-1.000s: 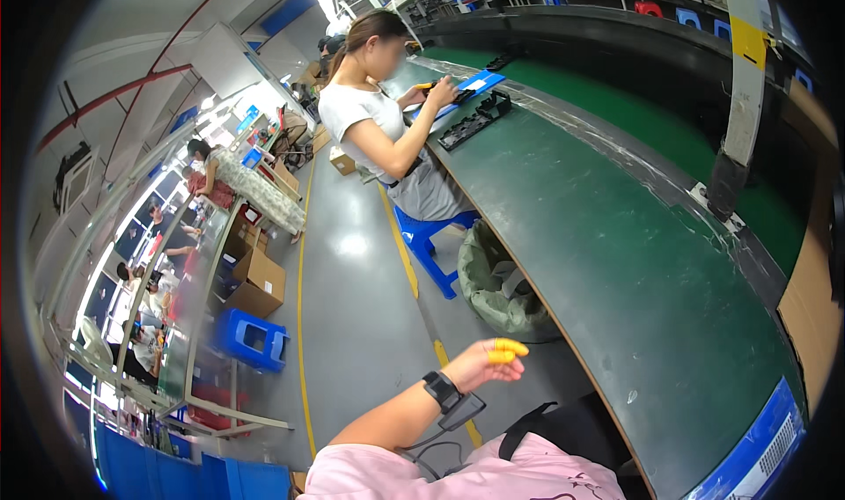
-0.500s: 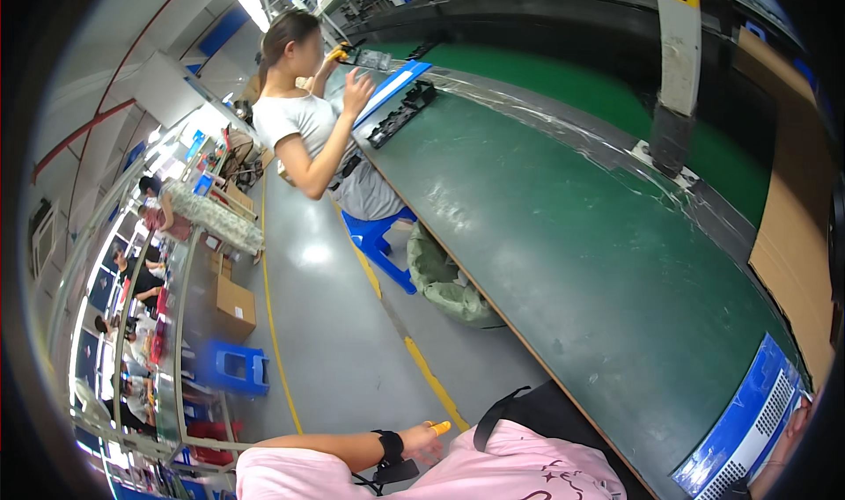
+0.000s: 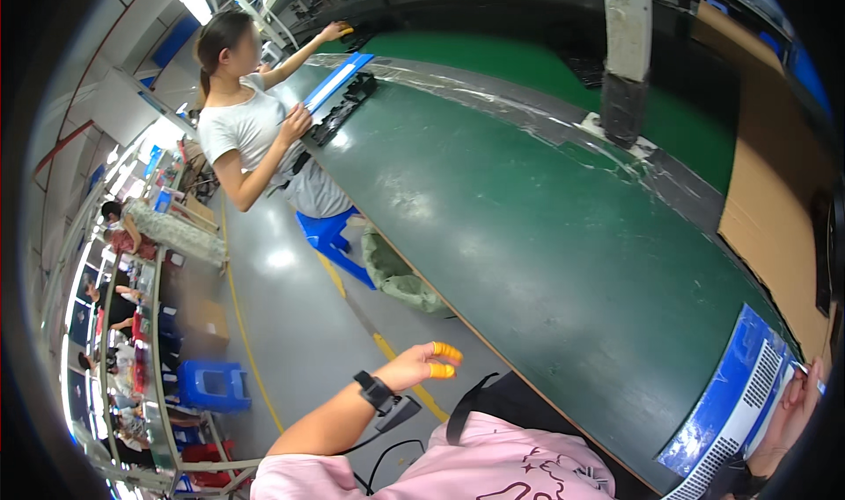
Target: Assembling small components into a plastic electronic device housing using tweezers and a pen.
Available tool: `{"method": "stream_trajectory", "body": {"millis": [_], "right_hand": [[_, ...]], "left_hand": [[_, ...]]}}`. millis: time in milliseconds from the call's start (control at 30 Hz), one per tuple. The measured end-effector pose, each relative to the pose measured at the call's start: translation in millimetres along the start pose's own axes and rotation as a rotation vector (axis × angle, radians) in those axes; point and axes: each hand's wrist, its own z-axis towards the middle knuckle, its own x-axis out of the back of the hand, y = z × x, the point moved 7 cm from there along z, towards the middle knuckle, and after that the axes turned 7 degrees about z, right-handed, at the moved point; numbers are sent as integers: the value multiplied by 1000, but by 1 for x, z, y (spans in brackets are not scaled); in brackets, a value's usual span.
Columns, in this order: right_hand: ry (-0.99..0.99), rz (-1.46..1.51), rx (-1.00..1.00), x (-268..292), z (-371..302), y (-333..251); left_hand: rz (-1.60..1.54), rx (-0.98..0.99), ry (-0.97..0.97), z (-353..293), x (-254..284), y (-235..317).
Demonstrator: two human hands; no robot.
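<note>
My left hand (image 3: 421, 364), with yellow finger cots on the fingertips and a black strap and small device at the wrist, hangs in the air beside the table's near edge. Its fingers are stretched forward with a gap between them and hold nothing visible. At the far right rim my right hand (image 3: 789, 409) is next to a blue and white panel with perforated grilles (image 3: 738, 403), which lies on the green table (image 3: 493, 227). Its fingers are bent together around something small and pale, too distorted at the rim to name.
A co-worker (image 3: 255, 121) sits at the table's far left on a blue stool (image 3: 327, 240), beside another blue and white strip (image 3: 339, 84) and a black part (image 3: 346, 110). A green bag (image 3: 400, 275) stands below the edge. A post (image 3: 627, 60) and cardboard (image 3: 766, 165) border the back right.
My left hand has risen from near my lap toward the table edge. My view has shifted right. The co-worker's far arm now stretches toward the conveyor, while the other hand lowers to the strip.
</note>
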Motion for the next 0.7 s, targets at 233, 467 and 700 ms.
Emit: {"method": "stream_trajectory", "body": {"millis": [233, 467, 700], "right_hand": [[34, -54, 122, -29, -11, -11], [53, -4, 136, -50, -15, -15], [67, 26, 329, -34, -18, -80]], "left_hand": [[33, -383, -845, -53, -98, 166], [199, -661, -722, -5, -197, 312], [142, -614, -755, 88, -365, 402]]}}
